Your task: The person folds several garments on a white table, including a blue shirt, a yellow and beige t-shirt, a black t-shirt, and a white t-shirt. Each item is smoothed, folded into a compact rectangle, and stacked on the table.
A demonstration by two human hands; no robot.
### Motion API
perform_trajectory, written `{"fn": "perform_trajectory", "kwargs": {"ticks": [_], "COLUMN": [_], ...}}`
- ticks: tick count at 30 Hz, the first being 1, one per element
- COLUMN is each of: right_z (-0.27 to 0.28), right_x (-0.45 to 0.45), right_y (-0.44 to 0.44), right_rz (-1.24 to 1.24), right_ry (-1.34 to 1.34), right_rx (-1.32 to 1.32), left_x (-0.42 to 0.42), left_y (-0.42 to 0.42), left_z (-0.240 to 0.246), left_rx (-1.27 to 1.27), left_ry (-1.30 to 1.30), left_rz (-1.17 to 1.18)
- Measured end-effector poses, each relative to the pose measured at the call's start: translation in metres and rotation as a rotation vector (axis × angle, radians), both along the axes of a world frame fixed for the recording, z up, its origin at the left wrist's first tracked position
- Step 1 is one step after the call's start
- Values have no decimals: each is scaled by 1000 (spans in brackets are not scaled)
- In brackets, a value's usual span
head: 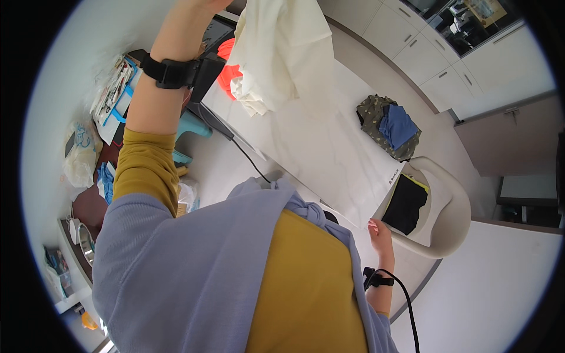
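Note:
My left arm reaches up to the top edge, where only part of my left hand [212, 4] shows and its fingers are cut off. Beside it a cream cloth garment [282, 48] hangs in folds from above the picture over the white marbled table [304, 141]. Whether my fingers grip it is out of view. My right hand [380, 236] is low at the table's near right corner, fingers loosely bent, with no object visible in it. Next to that hand, a folded black garment [405, 205] with a yellow-green edge lies on the beige chair [457, 220].
A patterned dark green garment [373, 117] with a blue folded cloth [399, 127] on it lies at the table's right end. Orange-red cloth [228, 79] is partly behind the cream garment. A black cable [249, 158] runs from my left wrist strap. A teal stool [192, 128] stands left of the table.

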State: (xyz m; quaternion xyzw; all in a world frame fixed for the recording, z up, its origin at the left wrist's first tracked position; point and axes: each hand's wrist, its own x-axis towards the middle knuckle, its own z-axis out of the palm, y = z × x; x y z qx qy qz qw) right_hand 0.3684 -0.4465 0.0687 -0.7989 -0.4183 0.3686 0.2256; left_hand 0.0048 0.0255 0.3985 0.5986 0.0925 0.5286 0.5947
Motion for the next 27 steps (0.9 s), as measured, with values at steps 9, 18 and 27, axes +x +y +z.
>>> {"fn": "perform_trajectory", "kwargs": {"ticks": [9,18,27], "right_z": [-19,12,168], "right_x": [5,-15,-91], "right_y": [-17,36,214], "right_rz": [-45,8,386], "right_ry": [-10,-64,-92], "right_rx": [12,61,516], "left_x": [-59,-53,-17], "left_y": [30,14,2], "left_z": [-51,-97,-49], "left_rx": [-108,-261,-43], "left_ry": [329,376,396], "left_rz": [280,-21,-479]}}
